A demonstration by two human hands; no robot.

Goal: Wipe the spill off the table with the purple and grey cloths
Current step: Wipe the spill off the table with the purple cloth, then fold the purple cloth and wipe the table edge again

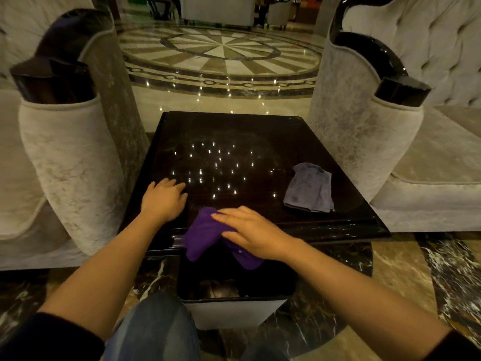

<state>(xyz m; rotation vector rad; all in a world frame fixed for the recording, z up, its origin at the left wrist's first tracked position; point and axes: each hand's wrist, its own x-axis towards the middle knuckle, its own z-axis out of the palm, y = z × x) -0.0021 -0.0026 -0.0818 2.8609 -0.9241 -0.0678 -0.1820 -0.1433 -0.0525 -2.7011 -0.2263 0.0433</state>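
Note:
A dark glossy table [234, 131] stands between two armchairs. The purple cloth [201, 237] lies at the table's near edge and hangs partly over it. My right hand [250, 231] rests flat on top of that cloth, fingers pointing left. My left hand [162, 199] lies palm down on the bare table top just left of the cloth, fingers slightly curled, holding nothing. The grey cloth [309, 188] lies crumpled and untouched near the table's right edge. I cannot make out a spill on the reflective surface.
Pale upholstered armchairs with black glossy arm caps flank the table on the left [65, 157] and right [369, 142]. A white bin with a dark opening [231, 311] stands on the marble floor below the table's near edge. My knee [153, 332] is at the bottom.

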